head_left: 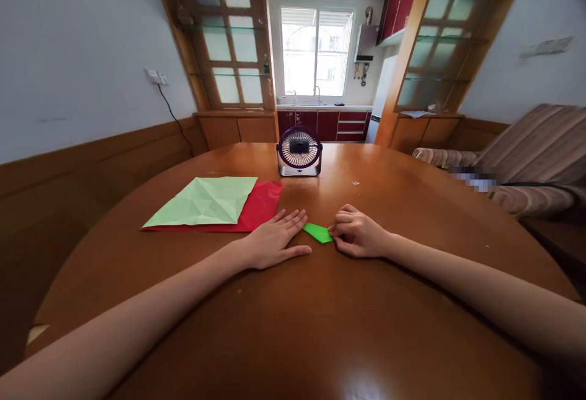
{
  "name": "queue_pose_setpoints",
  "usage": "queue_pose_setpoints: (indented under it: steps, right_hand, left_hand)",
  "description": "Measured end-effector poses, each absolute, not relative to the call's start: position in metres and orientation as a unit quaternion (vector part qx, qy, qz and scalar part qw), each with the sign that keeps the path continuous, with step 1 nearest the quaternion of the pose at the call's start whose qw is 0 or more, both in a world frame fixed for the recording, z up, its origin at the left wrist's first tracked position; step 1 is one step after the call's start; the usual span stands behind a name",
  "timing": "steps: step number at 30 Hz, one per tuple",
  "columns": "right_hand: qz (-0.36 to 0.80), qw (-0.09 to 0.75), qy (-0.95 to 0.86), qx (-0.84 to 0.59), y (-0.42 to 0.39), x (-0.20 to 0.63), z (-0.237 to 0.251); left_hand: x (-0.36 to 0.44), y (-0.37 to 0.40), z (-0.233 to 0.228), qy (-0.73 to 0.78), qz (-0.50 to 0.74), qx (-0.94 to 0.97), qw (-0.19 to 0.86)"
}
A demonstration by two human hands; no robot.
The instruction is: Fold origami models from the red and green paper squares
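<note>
A small folded piece of bright green paper lies on the brown table between my hands. My left hand rests flat, fingers stretched out, with its fingertips at the left end of the green paper. At the paper's right end, my right hand is closed, thumb and fingers pinching the edge. The fingers partly cover that end. Left of my hands, a creased pale green sheet is spread over a red sheet.
A small purple desk fan stands on the round wooden table beyond my hands. A striped sofa is at the right. Wooden cabinets and a kitchen window lie behind the table.
</note>
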State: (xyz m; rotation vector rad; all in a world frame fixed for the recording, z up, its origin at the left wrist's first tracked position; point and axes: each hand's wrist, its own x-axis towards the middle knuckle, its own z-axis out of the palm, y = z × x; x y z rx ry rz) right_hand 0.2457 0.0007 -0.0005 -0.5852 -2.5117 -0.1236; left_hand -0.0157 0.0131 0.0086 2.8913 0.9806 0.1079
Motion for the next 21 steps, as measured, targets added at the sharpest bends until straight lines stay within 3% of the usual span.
queue_pose_setpoints:
  steps: [10,21]
  right_hand:
    - [-0.052,0.255,-0.949,-0.177,0.006,0.261,0.004]
    - [0.032,0.318,-0.897,-0.305,0.013,0.262,0.0]
  left_hand:
    - [-0.017,0.015,0.004,0.325,0.05,0.944,0.035]
    - [-0.007,0.016,-0.005,0.352,0.225,0.908,0.038]
